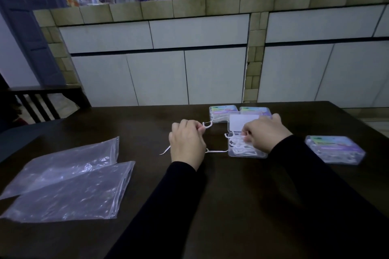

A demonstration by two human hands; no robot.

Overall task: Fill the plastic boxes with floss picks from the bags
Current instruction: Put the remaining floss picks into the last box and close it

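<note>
Fingers of the left hand [186,143] pinch one floss pick [207,125] while the right hand [263,132] grips picks in the open box [246,147] toward the worktop's far edge; three closed boxes and two flat, seemingly empty bags [67,181] suggest it's nearly done.

Our left hand [187,145] knuckles up, fingers curled, pinching floss pick [207,125] at fingertips. Our right hand [264,132] just beside it, fingers bent down, pinching picks. Both forearms in black sleeves.
</note>
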